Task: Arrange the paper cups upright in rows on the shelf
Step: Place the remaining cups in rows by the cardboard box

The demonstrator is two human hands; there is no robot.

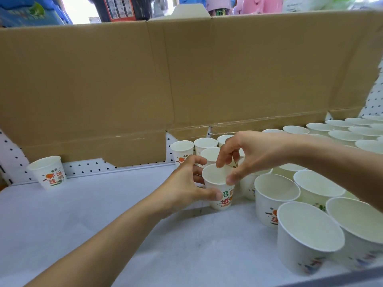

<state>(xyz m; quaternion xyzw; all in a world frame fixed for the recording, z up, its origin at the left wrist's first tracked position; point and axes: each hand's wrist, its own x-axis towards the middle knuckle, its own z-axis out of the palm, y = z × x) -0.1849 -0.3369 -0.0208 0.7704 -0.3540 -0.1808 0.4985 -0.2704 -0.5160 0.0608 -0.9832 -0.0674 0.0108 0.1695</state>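
A white paper cup with red, orange and green print stands upright near the middle of the white shelf. My left hand wraps its left side, thumb on the printed wall. My right hand pinches its rim from above, forefinger at the back, thumb at the right edge. Several matching cups stand upright in rows to the right, reaching back along the shelf. One lone cup stands upright at the far left by the back panel.
A flattened brown cardboard sheet leans against the white pegboard back and fills the upper view. Boxed goods sit above it. The shelf's front lip runs along the lower right.
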